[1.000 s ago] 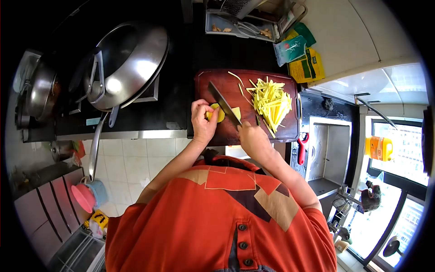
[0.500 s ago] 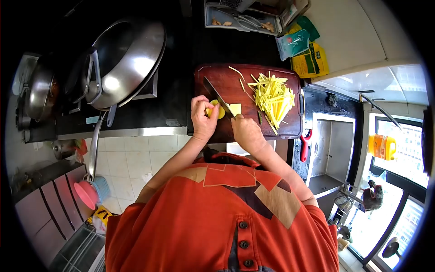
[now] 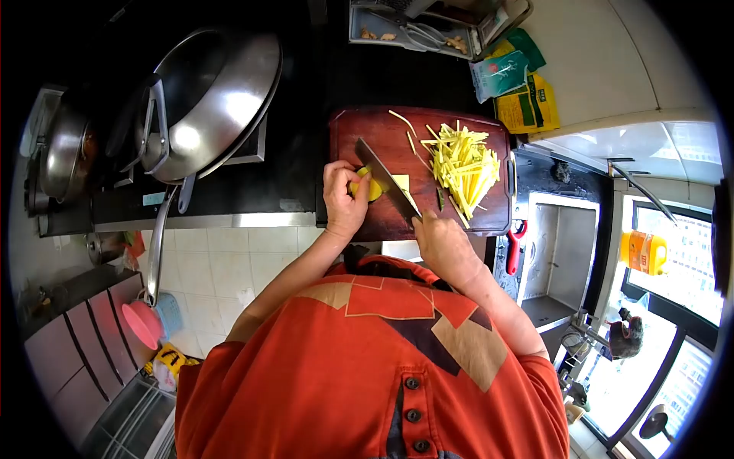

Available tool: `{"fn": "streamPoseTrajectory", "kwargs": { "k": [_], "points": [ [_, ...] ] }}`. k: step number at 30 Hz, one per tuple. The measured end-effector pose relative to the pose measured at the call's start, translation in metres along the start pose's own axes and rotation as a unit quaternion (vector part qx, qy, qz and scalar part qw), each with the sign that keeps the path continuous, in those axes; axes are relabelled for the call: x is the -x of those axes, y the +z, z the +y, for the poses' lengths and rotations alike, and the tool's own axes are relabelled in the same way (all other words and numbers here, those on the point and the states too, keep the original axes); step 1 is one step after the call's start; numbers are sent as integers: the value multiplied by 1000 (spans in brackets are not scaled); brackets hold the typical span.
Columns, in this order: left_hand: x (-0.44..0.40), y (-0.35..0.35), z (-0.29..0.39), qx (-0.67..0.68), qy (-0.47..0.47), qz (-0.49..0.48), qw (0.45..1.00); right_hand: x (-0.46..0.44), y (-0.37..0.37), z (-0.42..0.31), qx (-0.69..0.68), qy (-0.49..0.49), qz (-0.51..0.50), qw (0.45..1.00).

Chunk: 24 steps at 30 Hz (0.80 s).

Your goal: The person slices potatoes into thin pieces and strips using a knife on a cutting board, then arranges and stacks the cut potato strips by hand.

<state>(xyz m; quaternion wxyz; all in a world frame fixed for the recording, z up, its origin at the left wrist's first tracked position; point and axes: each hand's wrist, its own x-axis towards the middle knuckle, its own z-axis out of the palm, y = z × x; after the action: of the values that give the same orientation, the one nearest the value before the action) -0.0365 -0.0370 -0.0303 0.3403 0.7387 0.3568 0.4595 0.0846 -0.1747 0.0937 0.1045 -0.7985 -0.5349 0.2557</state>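
On the dark red cutting board [image 3: 382,126], my left hand [image 3: 345,197] has its fingers bent around a yellow vegetable piece [image 3: 373,190] at the board's left side. My right hand [image 3: 443,241] is closed round the handle of a cleaver [image 3: 384,177], whose blade slants up and left beside the piece. Some pale yellow slices [image 3: 401,182] lie just right of the blade. A pile of yellow strips [image 3: 465,167] covers the board's right part, with a few loose strips near its top middle.
A steel wok [image 3: 222,99] with a long handle stands on the stove at left. Behind the board are a tray [image 3: 397,34] and seasoning bags [image 3: 527,103]. To the right are a red peeler [image 3: 514,249] and a sink [image 3: 558,252].
My right hand and the cleaver handle have shifted right and slightly down since half a second ago. My left hand stays on the yellow piece.
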Motion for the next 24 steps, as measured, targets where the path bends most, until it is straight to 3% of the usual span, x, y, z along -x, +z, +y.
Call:
{"fn": "streamPoseTrajectory", "kwargs": {
  "k": [5,8,10,11,18,24],
  "points": [
    [-1,0,5,12,-18,-5,1000,-40,46,11,-42,-11,30,999],
    [1,-1,0,2,-7,-3,1000,-42,45,10,-44,-6,54,998],
    [3,1,1,14,-7,1,1000,-50,45,29,-78,-52,53,994],
    [4,0,2,16,-2,3,1000,-49,39,34,-116,-16,40,992],
    [3,0,1,-17,-1,6,1000,-4,-6,2,-36,-23,20,999],
    [2,0,0,-9,-10,2,1000,-2,-3,6,-32,-9,-15,999]
  ]
}}
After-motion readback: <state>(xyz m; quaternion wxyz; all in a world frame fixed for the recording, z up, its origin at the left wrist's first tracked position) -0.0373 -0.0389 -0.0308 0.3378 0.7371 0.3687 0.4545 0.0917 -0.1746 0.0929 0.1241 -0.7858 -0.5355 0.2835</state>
